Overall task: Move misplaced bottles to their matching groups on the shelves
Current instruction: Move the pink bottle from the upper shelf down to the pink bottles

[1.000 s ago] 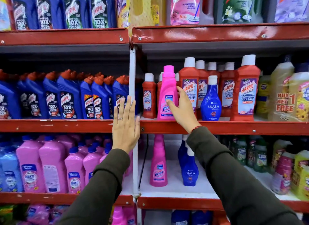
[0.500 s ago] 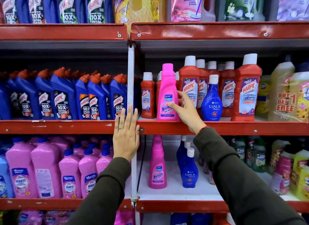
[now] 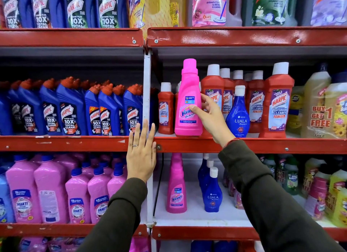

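Note:
A pink Vanish bottle (image 3: 187, 99) stands among red Harpic bathroom cleaner bottles (image 3: 276, 101) on the middle shelf (image 3: 244, 144). My right hand (image 3: 210, 116) grips its right side, thumb across the label. A blue Ujala bottle (image 3: 238, 113) also stands among the red bottles, just right of my hand. On the shelf below are another pink Vanish bottle (image 3: 176, 186) and blue Ujala bottles (image 3: 211, 189). My left hand (image 3: 141, 150) lies flat and open against the white shelf upright (image 3: 147, 86), holding nothing.
Blue Harpic toilet cleaner bottles (image 3: 69, 109) fill the left middle shelf, pink Shakti bottles (image 3: 50, 191) the shelf under it. Yellow "buy 1 get 1 free" bottles (image 3: 319, 109) stand at the far right. Large cleaner bottles (image 3: 208, 6) line the top shelf.
My right hand has closed further around the pink Vanish bottle, which sits slightly higher and nearer the shelf's front edge. The camera has tilted a little. My left hand stays on the upright.

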`<state>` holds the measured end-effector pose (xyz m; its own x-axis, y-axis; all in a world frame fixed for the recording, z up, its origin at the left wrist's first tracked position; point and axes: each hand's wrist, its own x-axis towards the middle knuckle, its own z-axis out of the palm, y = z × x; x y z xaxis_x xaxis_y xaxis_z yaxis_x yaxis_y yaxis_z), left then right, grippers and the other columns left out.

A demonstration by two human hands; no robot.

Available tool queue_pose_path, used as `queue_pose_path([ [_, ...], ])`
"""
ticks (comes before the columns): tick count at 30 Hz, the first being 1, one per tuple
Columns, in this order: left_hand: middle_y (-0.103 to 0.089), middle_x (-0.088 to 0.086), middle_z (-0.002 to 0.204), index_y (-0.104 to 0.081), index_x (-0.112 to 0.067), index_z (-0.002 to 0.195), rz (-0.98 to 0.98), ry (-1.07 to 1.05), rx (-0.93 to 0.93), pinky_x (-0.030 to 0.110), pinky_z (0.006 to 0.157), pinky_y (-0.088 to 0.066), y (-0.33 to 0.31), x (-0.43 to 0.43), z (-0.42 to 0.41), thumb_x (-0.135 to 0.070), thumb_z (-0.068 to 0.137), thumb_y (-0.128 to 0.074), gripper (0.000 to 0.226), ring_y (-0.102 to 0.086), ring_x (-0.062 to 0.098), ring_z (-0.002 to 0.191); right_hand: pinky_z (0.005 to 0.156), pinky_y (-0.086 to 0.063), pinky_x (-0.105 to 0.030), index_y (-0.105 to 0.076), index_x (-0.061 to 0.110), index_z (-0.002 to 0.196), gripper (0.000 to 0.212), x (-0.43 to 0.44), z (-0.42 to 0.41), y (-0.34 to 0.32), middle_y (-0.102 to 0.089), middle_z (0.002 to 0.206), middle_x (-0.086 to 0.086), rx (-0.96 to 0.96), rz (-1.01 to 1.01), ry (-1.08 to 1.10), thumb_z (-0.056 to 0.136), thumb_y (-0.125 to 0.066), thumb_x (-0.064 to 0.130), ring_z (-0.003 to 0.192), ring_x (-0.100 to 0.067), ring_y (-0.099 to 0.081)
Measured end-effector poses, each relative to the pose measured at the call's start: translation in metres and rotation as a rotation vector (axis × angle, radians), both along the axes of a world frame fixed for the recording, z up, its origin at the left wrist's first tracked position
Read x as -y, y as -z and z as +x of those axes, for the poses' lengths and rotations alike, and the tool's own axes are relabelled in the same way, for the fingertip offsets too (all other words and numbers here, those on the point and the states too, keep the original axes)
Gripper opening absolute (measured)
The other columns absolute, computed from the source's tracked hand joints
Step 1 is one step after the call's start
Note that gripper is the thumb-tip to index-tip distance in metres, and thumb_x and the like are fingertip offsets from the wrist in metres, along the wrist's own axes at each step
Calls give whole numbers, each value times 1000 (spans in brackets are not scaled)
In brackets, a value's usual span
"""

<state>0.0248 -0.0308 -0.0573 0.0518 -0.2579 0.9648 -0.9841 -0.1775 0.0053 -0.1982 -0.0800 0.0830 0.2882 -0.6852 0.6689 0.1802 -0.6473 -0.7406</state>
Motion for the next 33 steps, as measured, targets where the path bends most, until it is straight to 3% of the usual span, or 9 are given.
queue_pose_path([
  [6, -18, 11, 176, -21, -12, 168, 14, -1, -18, 40, 134, -4, -1, -4, -3, -28, 112, -25, 59, -17, 31, 163, 84, -61, -26, -49, 9, 141, 51, -21, -8, 18, -65, 130, -10, 0, 34, -53, 94, -67, 15, 115, -19, -66],
  [11, -17, 15, 175, -23, -1, 166, 14, -11, -64, 35, 133, 2, 0, -4, -7, -29, 112, -24, 60, -18, 30, 162, 76, -59, -18, -56, 13, 128, 37, -43, -12, 56, -70, 111, 3, 36, 97, -139, 93, -66, 9, 92, 0, -72],
  [14, -16, 17, 175, -23, 1, 165, 11, -9, -76, 32, 132, 6, 2, -6, -7, -30, 112, -23, 61, -18, 30, 162, 82, -59, -21, -54, 8, 135, 46, -51, -12, 85, -69, 120, -2, 38, 126, -145, 91, -68, 9, 98, -4, -71],
  [18, -17, 18, 175, -20, -1, 166, -15, 24, -98, 33, 132, 6, 17, -13, -8, -27, 112, -28, 61, -11, 27, 163, 87, -58, -23, -56, 14, 134, 46, -57, -15, 133, -69, 124, 0, 10, 135, -127, 90, -71, 12, 107, -6, -69],
  [22, -6, 11, 176, -15, -2, 166, -15, 79, -125, 34, 132, 6, 55, -24, -15, -26, 111, -28, 62, 9, 14, 163, 90, -56, -23, -57, 17, 132, 46, -57, -17, 184, -70, 125, 1, -9, 180, -132, 89, -72, 12, 113, -10, -68],
  [27, 20, 3, 175, -8, 1, 165, 50, 56, -124, 35, 133, 6, 121, -22, -19, -26, 109, -30, 66, 13, 17, 163, 94, -56, -26, -54, 13, 137, 50, -51, -13, 230, -69, 127, -2, -66, 228, -115, 90, -71, 11, 116, -12, -67],
  [33, 22, 10, 175, 11, -7, 167, 173, 9, -169, 37, 133, 7, 198, -20, -23, -28, 107, -33, 76, 14, 22, 164, 98, -55, -29, -53, 11, 137, 51, -33, -1, 262, -67, 129, -7, -77, 290, -84, 90, -72, 9, 119, -16, -66],
])
